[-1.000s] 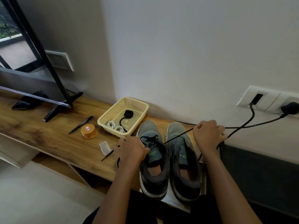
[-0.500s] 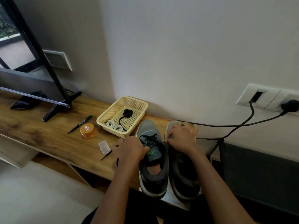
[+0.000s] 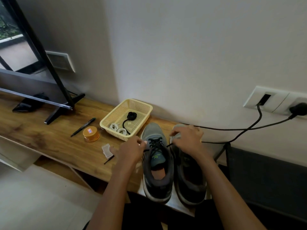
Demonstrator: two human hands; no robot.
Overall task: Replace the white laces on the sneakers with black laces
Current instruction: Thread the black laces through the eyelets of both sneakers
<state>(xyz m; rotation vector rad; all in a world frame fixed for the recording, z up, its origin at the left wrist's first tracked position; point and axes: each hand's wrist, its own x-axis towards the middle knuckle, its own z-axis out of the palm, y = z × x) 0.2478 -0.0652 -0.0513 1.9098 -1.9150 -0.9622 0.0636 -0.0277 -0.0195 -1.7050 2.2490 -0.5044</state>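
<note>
green logo (image 3: 156, 156) on sneaker (image 3: 153, 132) tongue

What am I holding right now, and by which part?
The right hand pinches the black lace near its free end, beside the laced sneaker. The left hand touches the lace's other side; that grip is hidden.

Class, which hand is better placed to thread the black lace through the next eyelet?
Probably the right hand: it seems to hold the lace end; the left hand sits beside the sneaker.
</note>
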